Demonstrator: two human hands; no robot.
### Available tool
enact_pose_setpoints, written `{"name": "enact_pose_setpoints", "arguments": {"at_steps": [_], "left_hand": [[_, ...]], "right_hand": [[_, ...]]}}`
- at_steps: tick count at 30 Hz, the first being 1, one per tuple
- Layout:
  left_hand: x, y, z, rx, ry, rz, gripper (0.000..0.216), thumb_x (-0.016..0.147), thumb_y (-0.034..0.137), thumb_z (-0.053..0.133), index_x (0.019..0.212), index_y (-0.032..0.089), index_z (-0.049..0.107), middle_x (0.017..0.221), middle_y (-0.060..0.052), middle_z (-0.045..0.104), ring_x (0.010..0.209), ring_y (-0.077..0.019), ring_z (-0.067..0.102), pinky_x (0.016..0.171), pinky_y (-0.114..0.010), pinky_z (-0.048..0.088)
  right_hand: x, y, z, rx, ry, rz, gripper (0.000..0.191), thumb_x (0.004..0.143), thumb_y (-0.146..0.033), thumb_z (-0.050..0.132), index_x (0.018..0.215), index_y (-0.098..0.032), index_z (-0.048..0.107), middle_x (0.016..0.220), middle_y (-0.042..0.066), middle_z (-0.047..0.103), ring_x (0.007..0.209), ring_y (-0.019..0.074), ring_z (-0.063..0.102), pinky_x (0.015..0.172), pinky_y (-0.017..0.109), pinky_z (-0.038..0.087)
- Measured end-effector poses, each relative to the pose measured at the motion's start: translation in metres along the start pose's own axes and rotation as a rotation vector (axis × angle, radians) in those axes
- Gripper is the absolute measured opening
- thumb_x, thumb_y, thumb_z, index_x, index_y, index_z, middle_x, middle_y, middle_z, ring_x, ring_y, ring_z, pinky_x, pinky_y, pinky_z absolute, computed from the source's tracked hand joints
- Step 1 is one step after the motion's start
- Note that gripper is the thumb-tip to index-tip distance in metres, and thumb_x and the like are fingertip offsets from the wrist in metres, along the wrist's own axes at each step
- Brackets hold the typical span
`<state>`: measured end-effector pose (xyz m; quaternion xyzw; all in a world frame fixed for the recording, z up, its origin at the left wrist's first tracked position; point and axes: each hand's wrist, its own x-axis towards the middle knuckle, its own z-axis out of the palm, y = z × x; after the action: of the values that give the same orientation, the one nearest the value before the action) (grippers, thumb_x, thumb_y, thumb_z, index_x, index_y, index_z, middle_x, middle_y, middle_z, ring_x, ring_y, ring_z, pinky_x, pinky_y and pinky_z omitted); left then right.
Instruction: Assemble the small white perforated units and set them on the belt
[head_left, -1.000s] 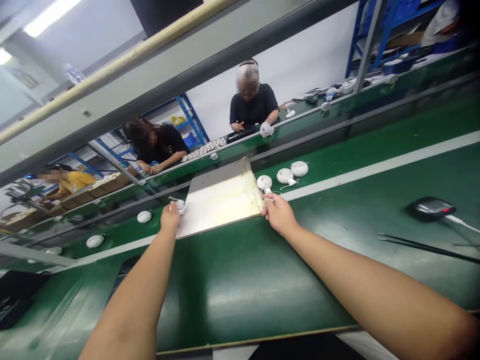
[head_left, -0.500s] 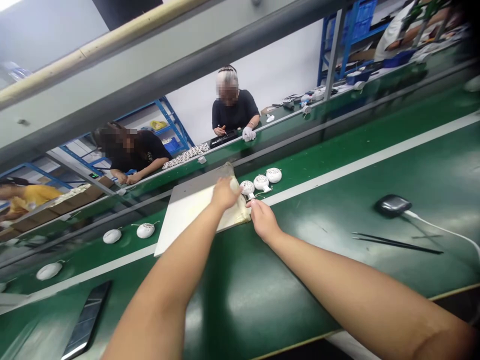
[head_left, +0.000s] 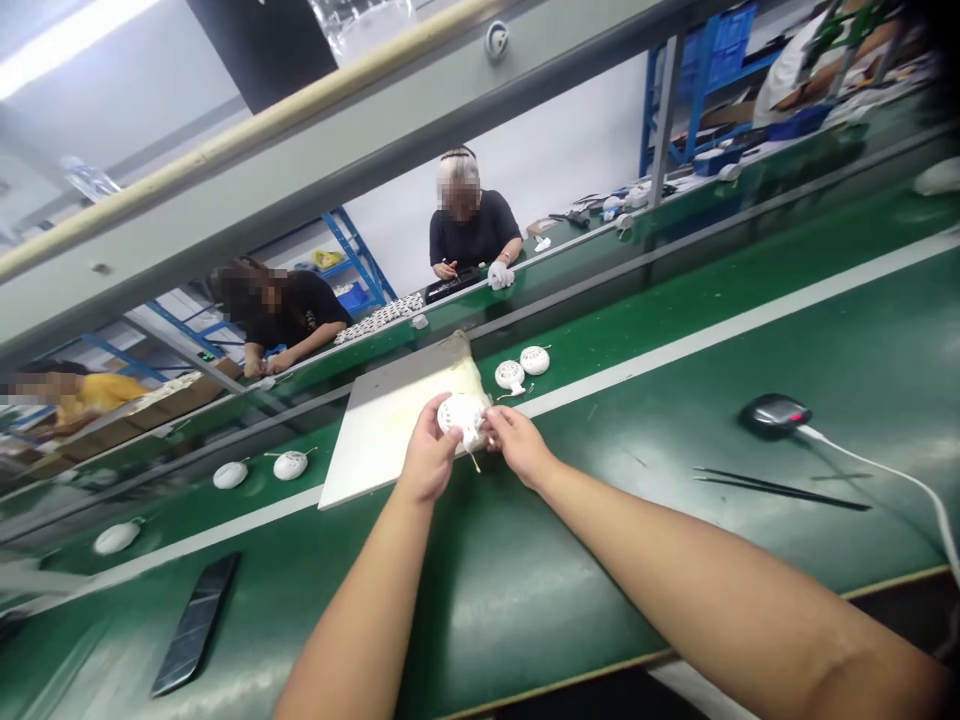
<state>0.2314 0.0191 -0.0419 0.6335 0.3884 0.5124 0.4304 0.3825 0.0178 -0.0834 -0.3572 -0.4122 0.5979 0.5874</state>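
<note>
On the green conveyor belt [head_left: 525,640], at the far left, lie three smooth white round shells [head_left: 290,465], with a black smartphone [head_left: 195,625] nearer me. My left grip [head_left: 429,450] curls closed under a perforated white shell [head_left: 460,416], holding it above the right end of a pale board [head_left: 375,450]. My right grip [head_left: 517,445] narrows to pinch the shell's right edge, and a thin wire dangles below. Just beyond sit two more perforated shells [head_left: 510,375]. Further right lie a black corded device [head_left: 776,413] and long thin black rods [head_left: 780,490].
</note>
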Motion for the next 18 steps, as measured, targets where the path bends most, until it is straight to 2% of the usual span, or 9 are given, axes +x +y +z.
{"name": "enact_pose_setpoints", "arguments": {"at_steps": [1, 4, 6, 10, 12, 14, 16, 18], "left_hand": [[-0.018, 0.003, 0.000, -0.073, 0.022, 0.010, 0.066, 0.079, 0.047, 0.075, 0.134, 0.023, 0.046, 0.137, -0.013, 0.056, 0.116, -0.0263, 0.061, 0.097, -0.038, 0.050], [-0.053, 0.010, 0.002, -0.038, 0.086, 0.004, 0.065, 0.077, 0.041, 0.079, 0.132, 0.024, 0.050, 0.143, -0.012, 0.052, 0.122, -0.0262, 0.057, 0.102, -0.036, 0.047], [-0.062, 0.016, 0.002, -0.026, 0.070, 0.016, 0.063, 0.079, 0.045, 0.077, 0.133, 0.023, 0.051, 0.144, -0.013, 0.052, 0.123, -0.0274, 0.057, 0.103, -0.038, 0.046], [-0.063, 0.026, -0.004, 0.063, 0.041, 0.129, 0.056, 0.090, 0.061, 0.055, 0.127, 0.019, 0.062, 0.135, -0.015, 0.059, 0.124, -0.0293, 0.056, 0.107, -0.042, 0.041], [-0.063, 0.028, -0.005, 0.132, 0.069, 0.130, 0.049, 0.093, 0.057, 0.053, 0.116, 0.017, 0.070, 0.124, -0.014, 0.066, 0.117, -0.0276, 0.060, 0.104, -0.040, 0.043], [-0.063, 0.026, -0.003, 0.099, 0.127, 0.085, 0.040, 0.094, 0.051, 0.056, 0.104, 0.017, 0.073, 0.111, -0.012, 0.070, 0.104, -0.0244, 0.065, 0.094, -0.036, 0.048], [-0.064, 0.022, 0.002, -0.040, 0.194, 0.017, 0.035, 0.093, 0.048, 0.059, 0.099, 0.017, 0.074, 0.102, -0.010, 0.073, 0.092, -0.0219, 0.067, 0.085, -0.033, 0.051], [-0.066, 0.018, 0.010, -0.186, 0.215, -0.054, 0.034, 0.091, 0.047, 0.062, 0.099, 0.017, 0.073, 0.098, -0.009, 0.074, 0.087, -0.0213, 0.069, 0.080, -0.032, 0.052]], "right_hand": [[-0.005, -0.001, 0.004, 0.032, -0.104, 0.032, 0.043, 0.081, -0.059, 0.061, 0.090, -0.017, 0.064, 0.079, 0.004, 0.065, 0.067, 0.0164, 0.059, 0.060, 0.028, 0.049], [-0.020, -0.004, 0.010, 0.107, -0.382, 0.095, 0.047, 0.080, -0.057, 0.067, 0.103, -0.016, 0.064, 0.093, 0.006, 0.068, 0.079, 0.0188, 0.065, 0.069, 0.031, 0.054], [-0.029, -0.007, 0.012, 0.021, -0.433, 0.057, 0.046, 0.080, -0.051, 0.070, 0.110, -0.016, 0.063, 0.100, 0.007, 0.069, 0.085, 0.0199, 0.065, 0.075, 0.033, 0.054], [-0.040, -0.016, 0.010, -0.295, -0.437, -0.066, 0.042, 0.081, -0.043, 0.072, 0.112, -0.015, 0.064, 0.097, 0.007, 0.070, 0.084, 0.0207, 0.065, 0.077, 0.033, 0.052], [-0.042, -0.017, 0.009, -0.370, -0.454, -0.102, 0.043, 0.080, -0.043, 0.073, 0.112, -0.016, 0.064, 0.096, 0.006, 0.070, 0.083, 0.0203, 0.065, 0.077, 0.033, 0.052], [-0.042, -0.016, 0.009, -0.384, -0.441, -0.115, 0.040, 0.083, -0.047, 0.068, 0.109, -0.016, 0.064, 0.093, 0.005, 0.069, 0.078, 0.0188, 0.063, 0.074, 0.032, 0.052], [-0.041, -0.014, 0.009, -0.331, -0.331, -0.119, 0.039, 0.090, -0.053, 0.057, 0.105, -0.017, 0.063, 0.089, 0.005, 0.066, 0.074, 0.0174, 0.061, 0.070, 0.031, 0.052], [-0.041, -0.012, 0.012, -0.241, -0.161, -0.145, 0.042, 0.095, -0.057, 0.045, 0.104, -0.019, 0.061, 0.090, 0.005, 0.064, 0.076, 0.0174, 0.061, 0.071, 0.031, 0.053]]}}
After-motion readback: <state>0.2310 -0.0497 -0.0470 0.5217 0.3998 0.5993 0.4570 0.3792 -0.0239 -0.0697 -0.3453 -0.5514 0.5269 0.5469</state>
